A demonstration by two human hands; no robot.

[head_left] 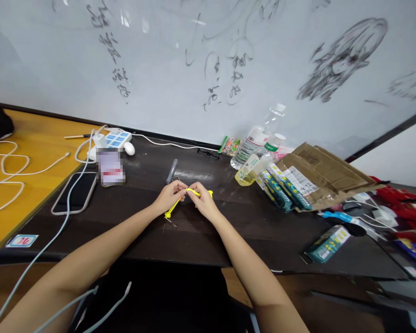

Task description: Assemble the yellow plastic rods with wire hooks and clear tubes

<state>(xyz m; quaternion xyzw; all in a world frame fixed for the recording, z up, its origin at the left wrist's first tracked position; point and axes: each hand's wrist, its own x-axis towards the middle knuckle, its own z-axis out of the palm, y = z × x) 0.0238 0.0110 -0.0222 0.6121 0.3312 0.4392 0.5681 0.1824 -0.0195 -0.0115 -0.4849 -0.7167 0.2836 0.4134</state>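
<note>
Both hands meet over the dark table, fingers pinched on a thin yellow item. My left hand grips it near its middle, and one yellow length slants down from there to a knobbed end. Close beside it, my right hand pinches the other part, whose yellow end shows past the fingers on the right. A thin wire loop lies just below the lower yellow end. Behind my left hand rests a clear grey tube. The exact spot between the fingertips is too small to make out.
On the left are a phone, a power strip and white cables. Bottles, green boxes and a brown cardboard package stand or lie on the right. Another green box is near the front edge. A whiteboard rises behind.
</note>
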